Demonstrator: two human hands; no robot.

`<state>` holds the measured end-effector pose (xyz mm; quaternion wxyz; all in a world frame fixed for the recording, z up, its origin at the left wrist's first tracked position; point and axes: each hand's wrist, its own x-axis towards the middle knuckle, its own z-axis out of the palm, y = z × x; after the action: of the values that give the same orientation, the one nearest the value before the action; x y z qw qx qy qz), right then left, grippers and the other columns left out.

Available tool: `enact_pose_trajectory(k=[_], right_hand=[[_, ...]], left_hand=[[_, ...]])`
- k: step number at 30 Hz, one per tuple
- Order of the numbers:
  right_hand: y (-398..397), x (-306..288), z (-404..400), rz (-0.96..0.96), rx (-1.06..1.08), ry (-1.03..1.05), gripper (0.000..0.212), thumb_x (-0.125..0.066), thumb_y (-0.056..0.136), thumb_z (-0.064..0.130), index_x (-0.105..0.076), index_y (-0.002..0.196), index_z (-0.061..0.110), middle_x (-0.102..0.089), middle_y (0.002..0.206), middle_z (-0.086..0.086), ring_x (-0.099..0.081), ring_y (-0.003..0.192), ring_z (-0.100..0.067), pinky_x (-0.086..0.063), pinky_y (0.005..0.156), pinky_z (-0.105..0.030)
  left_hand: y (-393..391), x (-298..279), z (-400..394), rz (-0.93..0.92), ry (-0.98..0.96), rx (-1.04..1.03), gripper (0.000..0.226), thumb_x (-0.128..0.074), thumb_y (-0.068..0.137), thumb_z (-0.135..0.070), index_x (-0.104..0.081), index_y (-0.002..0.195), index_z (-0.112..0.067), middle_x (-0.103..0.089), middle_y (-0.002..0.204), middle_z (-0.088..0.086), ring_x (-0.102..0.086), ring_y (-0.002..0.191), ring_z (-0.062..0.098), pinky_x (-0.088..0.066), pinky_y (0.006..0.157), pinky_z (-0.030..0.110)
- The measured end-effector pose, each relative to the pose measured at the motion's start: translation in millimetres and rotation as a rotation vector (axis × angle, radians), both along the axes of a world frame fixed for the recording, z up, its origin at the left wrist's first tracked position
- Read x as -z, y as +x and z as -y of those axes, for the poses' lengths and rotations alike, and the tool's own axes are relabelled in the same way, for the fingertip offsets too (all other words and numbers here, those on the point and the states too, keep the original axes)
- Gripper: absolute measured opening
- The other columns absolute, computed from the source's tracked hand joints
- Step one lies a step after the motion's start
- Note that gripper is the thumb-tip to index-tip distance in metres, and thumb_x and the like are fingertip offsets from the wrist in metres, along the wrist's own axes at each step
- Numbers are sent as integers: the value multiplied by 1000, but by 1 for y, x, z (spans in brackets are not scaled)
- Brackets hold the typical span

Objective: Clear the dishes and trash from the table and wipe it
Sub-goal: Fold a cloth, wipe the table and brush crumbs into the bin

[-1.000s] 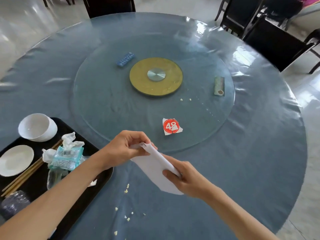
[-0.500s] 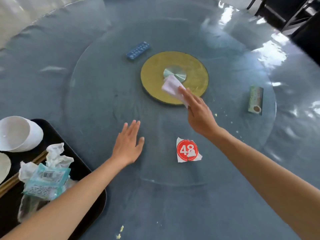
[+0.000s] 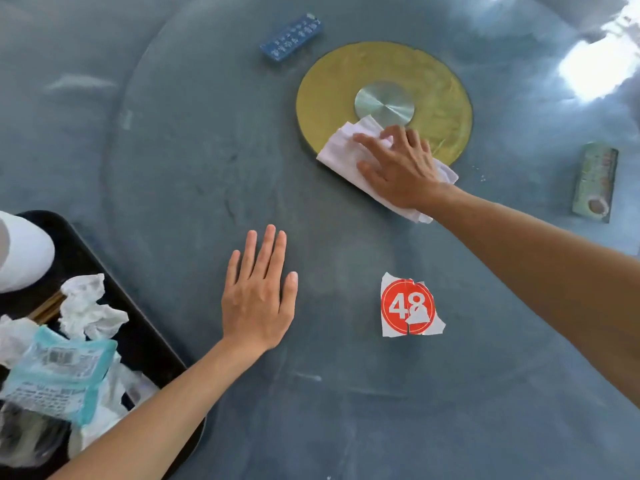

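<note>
Right hand [image 3: 401, 168] first: fingers spread and pretty much straight, palm down, pressing the folded white cloth [image 3: 349, 150] flat onto the glass turntable [image 3: 207, 174]. Half a second ago that cloth was pinched up at the fingertips over the gold disc; now it's down on the glass under the palm, so the grip has turned into a flat press. The cloth sits across the near edge of the round gold-coloured hub disc [image 3: 440, 98], one corner poking up toward the silver metal centre cap [image 3: 384, 103], another corner sticking out beyond the wrist.

Left hand [image 3: 258, 299]: fingers straight and together, flat on the turntable, holding nothing. Same pose and roughly the same spot as before.

The cloth itself looks clean, white, slightly rumpled, folded into layers, with a soft crease near the fingertips.

Other stuff: a torn white paper scrap with a red circle reading 48 [image 3: 408, 306] lies between the two arms, near the right forearm. A blue rectangular box [image 3: 291, 38] is beyond the disc on the left, and a greenish rectangular packet [image 3: 595, 181] off to the right. The black plastic tray [image 3: 114, 306] at the left edge holds a white ceramic bowl [image 3: 24, 254], crumpled white tissues [image 3: 86, 306] and a teal-edged plastic wrapper [image 3: 55, 379].
</note>
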<state>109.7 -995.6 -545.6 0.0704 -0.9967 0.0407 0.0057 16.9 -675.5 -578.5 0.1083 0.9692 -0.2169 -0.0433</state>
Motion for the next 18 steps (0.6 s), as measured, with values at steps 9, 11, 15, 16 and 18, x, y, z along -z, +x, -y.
enact_pose_trajectory(k=[9,11,15,16,18], right_hand=[[-31,6,-42,44,-145,91,46,-43,106,47,-44,150,36,-46,128,-12,-58,106,-36,-49,84,-45],[-57,7,-67,64,-253,113,43,-46,104,49,-54,144,34,-52,121,-12,-62,92,-35,-50,72,-43],[-125,7,-128,84,-499,171,40,-45,100,52,-68,126,32,-59,100,-9,-64,63,-33,-37,46,-36],[-143,4,-144,26,-547,148,37,-43,101,55,-64,126,38,-58,98,-4,-64,60,-31,-33,43,-33],[-171,-7,-169,-112,-637,67,27,-46,102,56,-55,126,51,-55,94,6,-65,59,-23,-23,41,-25]], left_hand=[[25,3,-22,15,-7,63,62,-26,104,-41,-19,162,-21,-12,170,-7,-5,158,17,-9,127,42],[37,3,-30,23,-18,91,61,-27,104,-37,-22,162,-20,-15,169,-6,-8,158,18,-11,127,43],[67,2,-48,-7,-22,145,59,-26,103,-32,-26,161,-19,-21,169,-4,-13,157,19,-14,126,44],[74,0,-52,-10,-16,157,59,-26,103,-32,-26,161,-19,-21,169,-3,-13,157,20,-14,126,45],[86,-6,-56,-23,-10,152,59,-25,103,-31,-25,161,-19,-19,169,-1,-11,157,23,-15,125,49]])
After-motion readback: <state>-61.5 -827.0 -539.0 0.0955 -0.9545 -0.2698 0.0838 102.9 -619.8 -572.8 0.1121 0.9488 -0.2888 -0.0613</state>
